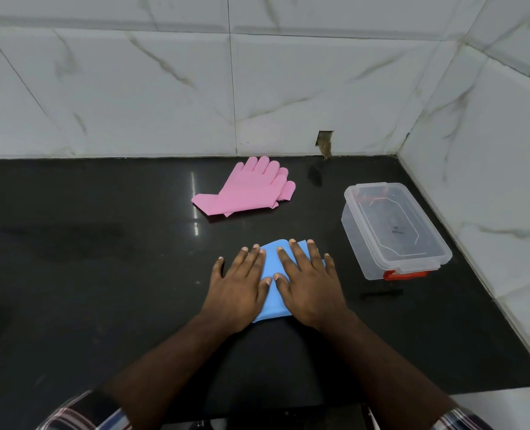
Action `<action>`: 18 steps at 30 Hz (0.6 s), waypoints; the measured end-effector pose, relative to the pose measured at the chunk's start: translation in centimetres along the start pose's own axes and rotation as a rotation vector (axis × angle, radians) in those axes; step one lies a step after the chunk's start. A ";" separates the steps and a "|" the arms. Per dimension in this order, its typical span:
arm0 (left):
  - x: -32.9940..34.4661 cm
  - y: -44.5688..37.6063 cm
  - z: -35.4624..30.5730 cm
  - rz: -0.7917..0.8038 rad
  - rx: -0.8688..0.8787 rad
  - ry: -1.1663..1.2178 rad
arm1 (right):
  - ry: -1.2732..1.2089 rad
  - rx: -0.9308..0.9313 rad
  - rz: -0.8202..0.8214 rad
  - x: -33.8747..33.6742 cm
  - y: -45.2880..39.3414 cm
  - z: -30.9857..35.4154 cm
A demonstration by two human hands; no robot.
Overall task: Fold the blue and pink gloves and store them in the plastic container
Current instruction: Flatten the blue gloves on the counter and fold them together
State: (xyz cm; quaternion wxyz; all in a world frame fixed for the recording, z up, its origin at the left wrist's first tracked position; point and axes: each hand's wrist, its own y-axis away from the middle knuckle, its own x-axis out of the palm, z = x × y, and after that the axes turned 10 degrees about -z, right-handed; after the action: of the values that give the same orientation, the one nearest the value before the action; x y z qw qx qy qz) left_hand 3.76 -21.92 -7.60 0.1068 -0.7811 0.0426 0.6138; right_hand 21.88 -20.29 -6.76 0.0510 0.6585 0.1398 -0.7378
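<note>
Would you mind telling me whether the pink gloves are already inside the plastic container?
No, the pink gloves lie flat on the black counter, apart from the plastic container.

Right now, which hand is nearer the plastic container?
Right. The right hand presses the blue gloves just left of the container; the left hand lies farther left.

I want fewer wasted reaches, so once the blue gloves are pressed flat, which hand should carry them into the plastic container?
Probably the right hand: it already presses the blue gloves, and the plastic container stands on its side. The left hand would need to cross over.
</note>
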 end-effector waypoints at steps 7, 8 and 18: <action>0.0 0.3 -0.2 0.019 -0.026 -0.020 | -0.006 0.006 -0.036 0.2 0.2 0.1; -0.1 0.3 -0.4 0.028 -0.033 -0.018 | -0.004 0.008 -0.039 0.2 0.2 0.2; -3.3 0.7 -1.1 -0.054 -0.431 0.485 | 0.058 0.007 -0.017 0.3 0.4 0.4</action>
State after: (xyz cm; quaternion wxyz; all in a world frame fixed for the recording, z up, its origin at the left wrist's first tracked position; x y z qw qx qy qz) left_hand 3.89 -23.10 -4.27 -0.0580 -0.9101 -0.0847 0.4015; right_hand 21.58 -20.74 -7.11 0.0383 0.6787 0.1443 -0.7191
